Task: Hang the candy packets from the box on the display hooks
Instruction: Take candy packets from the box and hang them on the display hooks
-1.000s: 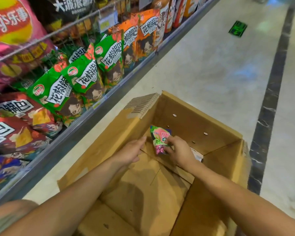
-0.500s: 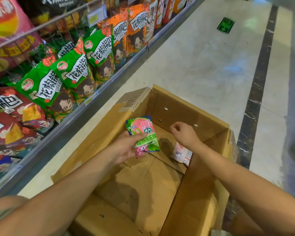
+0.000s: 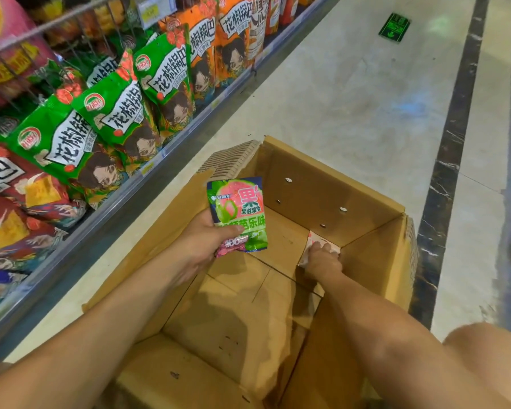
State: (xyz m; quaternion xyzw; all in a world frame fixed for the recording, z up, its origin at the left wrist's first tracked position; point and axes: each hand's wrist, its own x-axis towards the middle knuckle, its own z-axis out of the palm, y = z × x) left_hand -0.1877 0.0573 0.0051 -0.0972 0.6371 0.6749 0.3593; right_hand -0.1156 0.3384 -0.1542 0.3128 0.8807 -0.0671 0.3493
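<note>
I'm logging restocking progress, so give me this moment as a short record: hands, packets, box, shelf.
left hand: grips a green candy packet, held up over the box
right hand: down in the far right corner, touching a white-and-pink packet; grip unclear
box: open cardboard, standing on the floor
shelf side: green and orange snack bags to the left
hung: neither packet yet

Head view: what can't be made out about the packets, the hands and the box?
White packet, head view: mostly covered by the right hand; print unreadable, grip unclear.
Green packet, head view: lower print hidden by the thumb of the left hand.
Box, head view: near end cut by the bottom edge.
Price label, head view: too blurred to read.
</note>
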